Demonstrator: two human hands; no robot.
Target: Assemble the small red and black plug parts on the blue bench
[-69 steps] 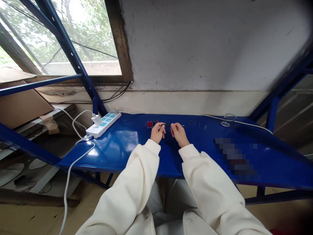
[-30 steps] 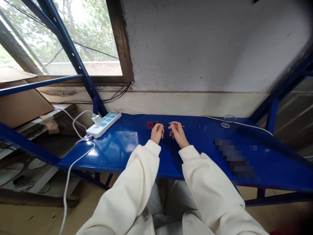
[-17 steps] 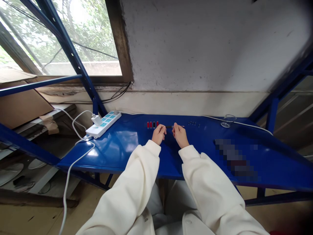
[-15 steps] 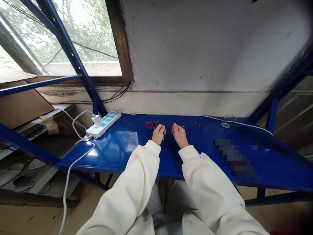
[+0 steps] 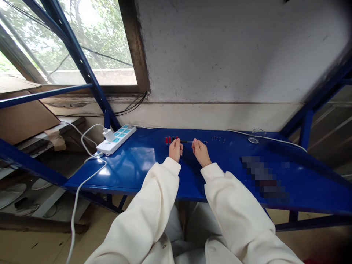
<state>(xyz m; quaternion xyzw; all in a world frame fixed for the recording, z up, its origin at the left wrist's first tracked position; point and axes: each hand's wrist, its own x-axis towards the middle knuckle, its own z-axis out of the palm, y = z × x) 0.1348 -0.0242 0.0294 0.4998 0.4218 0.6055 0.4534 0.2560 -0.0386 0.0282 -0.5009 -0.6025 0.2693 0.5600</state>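
Note:
Both hands are raised over the blue table (image 5: 154, 176) with a thin dark rod (image 5: 184, 141) between them. My left hand (image 5: 175, 150) is closed on the rod's left end. Its right part looks thin and pale, and my right hand (image 5: 200, 151) pinches it there. Just left of and behind my left hand stand small red cylinders (image 5: 168, 140) and a black one, partly covered by the fingers. To the right of my right hand, several tiny pieces (image 5: 217, 138) lie on the table.
A white power strip (image 5: 117, 140) with a plug and cable is on the table's left. A clear glass (image 5: 253, 139) lies at the back right. A pixelated dark item (image 5: 265, 179) is at the right. Blue shelf posts flank the table.
My left hand has moved slightly left, covering more of the small cylinders. My right hand has shifted slightly left. More of the rod's pale part shows between the hands.

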